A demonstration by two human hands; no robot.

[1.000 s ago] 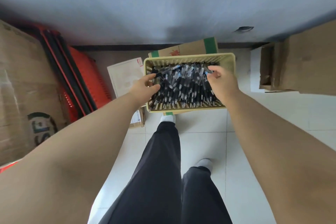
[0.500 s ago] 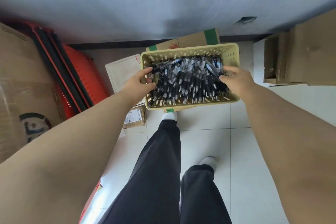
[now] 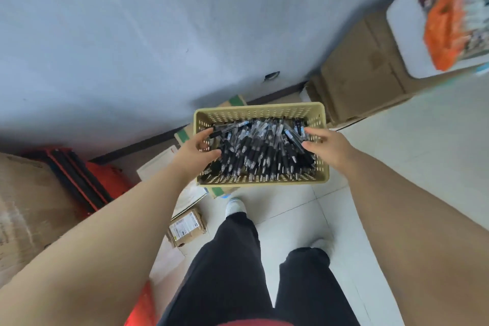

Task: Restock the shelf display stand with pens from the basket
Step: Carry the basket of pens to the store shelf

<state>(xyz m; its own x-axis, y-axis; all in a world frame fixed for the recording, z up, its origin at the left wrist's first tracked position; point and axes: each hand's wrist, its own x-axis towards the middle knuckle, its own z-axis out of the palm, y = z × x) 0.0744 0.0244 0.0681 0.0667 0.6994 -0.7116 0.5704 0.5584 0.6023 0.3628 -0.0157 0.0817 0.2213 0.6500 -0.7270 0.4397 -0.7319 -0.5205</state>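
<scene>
Head view: a pale-yellow perforated basket (image 3: 260,113), heaped with black-gripped, clear-barrelled pens (image 3: 260,152) lying mostly lengthwise, sits between a person's two hands above a tiled floor (image 3: 397,161). The left hand (image 3: 197,152) curls forefinger and thumb over the left rim, tips against the pens. The right hand (image 3: 326,147) hooks its fingers (image 3: 309,130) over the right rim likewise. Cardboard boxes (image 3: 357,82) stand beyond the right fingers, against the wall (image 3: 132,34)
</scene>
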